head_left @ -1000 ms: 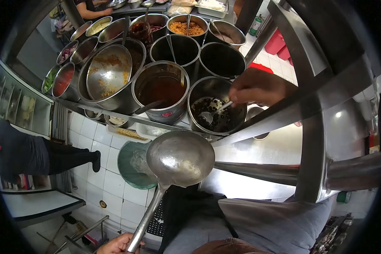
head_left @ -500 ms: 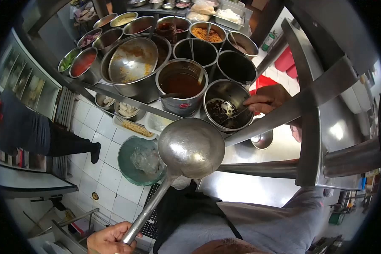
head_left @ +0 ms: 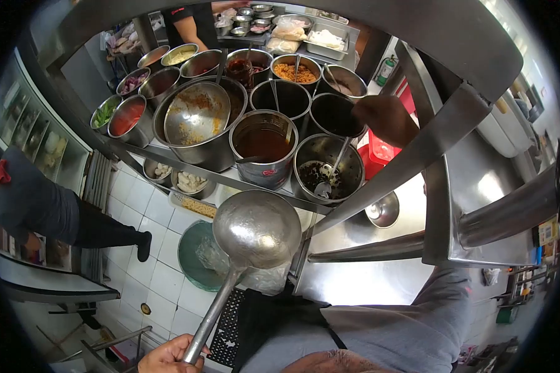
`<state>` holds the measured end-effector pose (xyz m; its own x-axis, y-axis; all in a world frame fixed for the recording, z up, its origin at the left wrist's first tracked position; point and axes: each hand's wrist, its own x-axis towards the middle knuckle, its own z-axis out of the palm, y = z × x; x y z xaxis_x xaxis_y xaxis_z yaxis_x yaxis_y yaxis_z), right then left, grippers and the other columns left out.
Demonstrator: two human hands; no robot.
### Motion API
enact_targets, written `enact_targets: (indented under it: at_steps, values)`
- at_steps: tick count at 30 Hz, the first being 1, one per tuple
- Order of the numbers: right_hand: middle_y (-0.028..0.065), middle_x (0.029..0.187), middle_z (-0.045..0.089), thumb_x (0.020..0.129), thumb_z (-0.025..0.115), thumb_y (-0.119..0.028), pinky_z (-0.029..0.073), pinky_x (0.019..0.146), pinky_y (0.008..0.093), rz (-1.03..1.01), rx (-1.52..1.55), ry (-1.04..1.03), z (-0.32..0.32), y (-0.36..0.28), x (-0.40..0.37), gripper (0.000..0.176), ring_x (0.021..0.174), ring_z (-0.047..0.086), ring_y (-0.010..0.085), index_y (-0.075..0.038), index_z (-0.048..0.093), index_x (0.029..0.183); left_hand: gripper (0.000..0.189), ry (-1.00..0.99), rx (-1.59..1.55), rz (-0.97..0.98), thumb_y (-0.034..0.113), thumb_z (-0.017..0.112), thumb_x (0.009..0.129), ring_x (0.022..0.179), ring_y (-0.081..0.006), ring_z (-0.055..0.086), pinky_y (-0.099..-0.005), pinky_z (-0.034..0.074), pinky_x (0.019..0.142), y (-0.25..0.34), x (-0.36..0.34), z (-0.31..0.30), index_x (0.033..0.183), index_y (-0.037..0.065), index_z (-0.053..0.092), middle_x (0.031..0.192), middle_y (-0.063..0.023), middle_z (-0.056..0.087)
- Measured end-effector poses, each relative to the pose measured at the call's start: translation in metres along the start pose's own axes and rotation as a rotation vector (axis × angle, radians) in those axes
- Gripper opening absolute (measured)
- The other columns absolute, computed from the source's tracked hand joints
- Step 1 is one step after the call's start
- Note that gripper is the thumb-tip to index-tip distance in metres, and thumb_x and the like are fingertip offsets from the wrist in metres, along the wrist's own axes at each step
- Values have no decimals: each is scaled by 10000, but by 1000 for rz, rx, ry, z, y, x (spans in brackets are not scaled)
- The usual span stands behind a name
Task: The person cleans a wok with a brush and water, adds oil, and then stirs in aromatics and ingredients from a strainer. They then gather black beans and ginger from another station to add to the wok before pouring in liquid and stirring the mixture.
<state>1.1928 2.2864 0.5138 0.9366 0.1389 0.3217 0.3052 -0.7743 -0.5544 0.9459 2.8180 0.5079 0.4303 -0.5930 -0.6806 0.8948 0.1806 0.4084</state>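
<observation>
A large steel wok ladle (head_left: 258, 229) hangs bowl-outward before the rack. My left hand (head_left: 171, 355), low at the left, is closed round the end of its handle. Higher up, my right hand (head_left: 387, 121) is dark and blurred, over the right rim of a dark-filled pot (head_left: 336, 115); I cannot make out its fingers. Just below stands a steel pot of dark, flecked sauce (head_left: 302, 177), with a spoon (head_left: 337, 158) leaning in it, apart from my hand. Beside it is a pot of brown-red sauce (head_left: 264, 146).
Several steel tubs of ingredients crowd the rack, with a large bowl (head_left: 197, 115) among them. Metal bars (head_left: 386, 171) cross at the right. A green bin (head_left: 196, 258) stands on the tiled floor. A co-worker (head_left: 40, 202) is at the left, another person (head_left: 193, 28) at the back.
My right hand has let go of the spoon in the flecked sauce and moved up and away over the neighbouring pot. The ladle has shifted slightly left and down in view.
</observation>
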Motion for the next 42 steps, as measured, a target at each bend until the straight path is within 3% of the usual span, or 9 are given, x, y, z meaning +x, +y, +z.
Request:
enact_targets:
  at_steps: [2, 5, 13, 18, 24, 35, 36, 39, 42]
  values:
    - [145, 798, 704, 917, 650, -86, 547, 681, 339, 136, -324, 32, -7, -1, 6, 143, 734, 693, 185, 29, 721, 962, 429, -24, -35, 48, -3, 691, 787, 524, -131, 501, -253, 390, 492, -1, 1, 4, 1180, -19, 523, 692, -50, 558]
    - [175, 852, 706, 875, 661, -42, 548, 662, 347, -78, -289, 305, -4, 1, -1, 143, 754, 703, 236, 27, 714, 988, 420, 5, -24, 57, -6, 689, 794, 538, -124, 498, -260, 397, 502, -4, 1, 0, 1179, -12, 522, 686, -34, 546]
    - [171, 824, 689, 862, 652, -26, 552, 646, 348, -401, -336, 17, -1, 14, -22, 163, 770, 704, 266, 31, 684, 1011, 426, -34, -36, 32, 19, 711, 838, 564, -86, 502, -230, 388, 510, 7, 2, 4, 1212, -8, 507, 732, -16, 566]
    - [151, 785, 670, 896, 631, -68, 542, 605, 346, -281, -304, 54, -13, 0, -27, 153, 717, 687, 246, 26, 678, 1008, 463, -75, 22, 15, 103, 750, 853, 637, -84, 541, -224, 419, 570, 4, 0, -8, 1232, -8, 508, 890, -55, 631]
    - [127, 737, 647, 937, 604, -119, 531, 555, 342, -117, -257, 162, -11, 6, -31, 166, 653, 667, 221, 19, 671, 1003, 440, -27, 96, 26, 186, 760, 871, 891, -144, 597, -304, 485, 797, -6, -2, -24, 1207, 19, 531, 997, -63, 630]
    - [74, 654, 599, 1020, 541, -258, 475, 404, 315, 568, 296, 229, 7, 36, -21, 289, 456, 583, 153, -1, 672, 1001, 316, 113, 188, 10, 70, 727, 874, 771, -119, 591, -263, 482, 701, -14, -9, -32, 1142, 49, 561, 861, -21, 612]
    - [56, 633, 583, 1021, 536, -302, 398, 324, 265, 590, 279, 125, 9, 34, -14, 342, 349, 492, 117, 7, 680, 989, 299, 128, 199, 12, 49, 716, 877, 742, -110, 587, -252, 478, 677, -11, -8, -28, 1135, 53, 565, 828, -10, 607]
    - [47, 618, 605, 981, 596, -208, 411, 337, 241, 630, 278, -172, -1, 20, 10, 284, 366, 496, 91, 60, 685, 1013, 293, 169, 229, 14, 24, 713, 876, 672, -74, 570, -225, 457, 616, -2, -9, -19, 1131, 56, 572, 775, 16, 609]
    - [51, 648, 648, 946, 622, -130, 415, 350, 223, 444, 237, -187, 2, 45, 21, 231, 384, 503, 74, 63, 704, 1043, 237, 236, 271, 80, 69, 693, 907, 700, -63, 567, -230, 447, 623, -4, -9, -12, 1119, 57, 589, 799, 20, 613]
